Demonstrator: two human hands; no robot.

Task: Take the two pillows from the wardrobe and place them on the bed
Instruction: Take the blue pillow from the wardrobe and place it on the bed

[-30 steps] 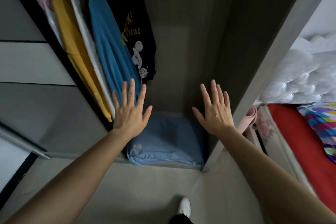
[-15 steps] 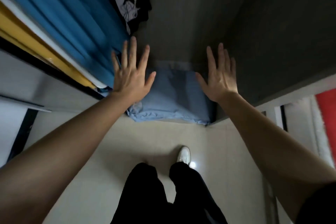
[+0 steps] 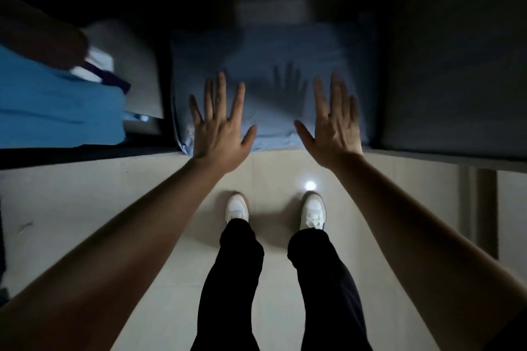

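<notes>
Nearest to us are our black trousers (image 3: 236,279) and two white shoes (image 3: 312,209) on the pale tiled floor (image 3: 85,208), where a small bright glare spot (image 3: 310,185) sits by the right shoe. Past them, our left hand (image 3: 219,128) and right hand (image 3: 333,125) hover with fingers spread wide and empty over the front edge of the blue pillow (image 3: 273,65), which lies on the wardrobe (image 3: 456,80) bottom; a hand shadow falls on it. Blue clothes (image 3: 57,111) hang at the left. Compared with half a second ago, we look more steeply down, both shoes now show, and the yellow garment is gone from view. The wardrobe depths are dark; we make out one pillow only.
</notes>
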